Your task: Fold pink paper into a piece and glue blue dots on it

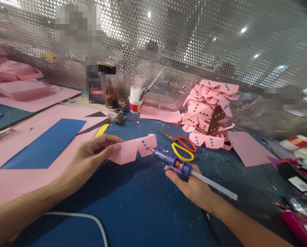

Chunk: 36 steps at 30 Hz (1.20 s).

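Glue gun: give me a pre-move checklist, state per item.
1. Glue gun held in the right hand: ok.
2. Nozzle at the pink paper piece: ok, the tip sits at its right edge; actual contact cannot tell.
3. Left hand grip on the pink paper piece: ok, fingers pinch its left end, lifted off the table.
4. Glue stick loaded: ok, it sticks out of the back.
5. Scissors out of the way: ok, flat on the table behind the gun.
6. Gun hot, glue flowing: cannot tell.
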Available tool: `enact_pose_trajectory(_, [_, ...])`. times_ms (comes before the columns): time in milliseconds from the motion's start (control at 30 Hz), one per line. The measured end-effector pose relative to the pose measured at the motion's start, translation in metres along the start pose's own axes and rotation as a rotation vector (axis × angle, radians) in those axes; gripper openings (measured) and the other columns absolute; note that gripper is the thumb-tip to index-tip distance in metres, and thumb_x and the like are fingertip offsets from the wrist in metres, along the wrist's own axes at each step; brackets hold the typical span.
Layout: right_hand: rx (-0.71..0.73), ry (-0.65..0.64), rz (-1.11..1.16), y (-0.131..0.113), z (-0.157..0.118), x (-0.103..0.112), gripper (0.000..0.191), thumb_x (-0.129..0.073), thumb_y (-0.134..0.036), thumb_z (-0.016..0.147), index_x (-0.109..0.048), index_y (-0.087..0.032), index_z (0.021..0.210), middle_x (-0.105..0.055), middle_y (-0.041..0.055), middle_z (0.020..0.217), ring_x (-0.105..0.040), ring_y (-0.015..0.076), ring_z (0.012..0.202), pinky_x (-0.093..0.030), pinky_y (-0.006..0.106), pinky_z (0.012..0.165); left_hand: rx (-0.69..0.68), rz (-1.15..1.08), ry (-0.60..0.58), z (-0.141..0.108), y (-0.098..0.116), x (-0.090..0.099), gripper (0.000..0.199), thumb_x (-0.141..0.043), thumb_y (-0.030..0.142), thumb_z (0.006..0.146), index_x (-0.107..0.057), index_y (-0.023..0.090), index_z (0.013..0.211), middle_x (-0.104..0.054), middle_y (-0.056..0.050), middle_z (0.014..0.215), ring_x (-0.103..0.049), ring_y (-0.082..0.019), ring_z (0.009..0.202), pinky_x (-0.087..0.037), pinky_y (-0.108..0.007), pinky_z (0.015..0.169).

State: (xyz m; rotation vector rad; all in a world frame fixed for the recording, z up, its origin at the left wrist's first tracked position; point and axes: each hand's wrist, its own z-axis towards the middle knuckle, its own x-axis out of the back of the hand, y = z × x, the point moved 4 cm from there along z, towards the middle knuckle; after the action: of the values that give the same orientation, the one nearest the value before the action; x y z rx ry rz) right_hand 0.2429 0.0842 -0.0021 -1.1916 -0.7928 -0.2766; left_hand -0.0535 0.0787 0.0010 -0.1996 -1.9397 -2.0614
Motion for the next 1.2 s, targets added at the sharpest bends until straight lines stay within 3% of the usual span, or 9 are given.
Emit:
enact_pose_trajectory(833, [0.004,-0.050,0.050,0.0028,0.0000,-0.0034,0.022,-0.060,-0.044,0.092,-0.072,-0.026,0.099,-0.075,-0.0001,0.086,-0.067,0.0133,0.067,-0.053,0.023,0.059,0.023,-0.015,-0.016,-0.0009,-0.0011,-0.0016,0.027,-0.065,0.045,0.089,-0.067,0.023,0.105,-0.069,0.003,0.091,-0.061,-0.014,0.082,-0.046,-0.023,0.073])
enact_pose_trajectory(1200, [0.004,-0.014,0.029,0.0006,-0.0021,-0.0010,0.021,-0.060,-0.043,0.092,-0.072,-0.027,0.099,-0.073,-0.0011,0.080,-0.066,0.0127,0.064,-0.054,0.022,0.058,0.006,0.005,-0.007,0.0007,-0.0010,-0.0018,0.025,-0.064,0.044,0.090,-0.067,0.023,0.103,-0.069,0.003,0.090,-0.060,-0.013,0.081,-0.046,-0.022,0.072])
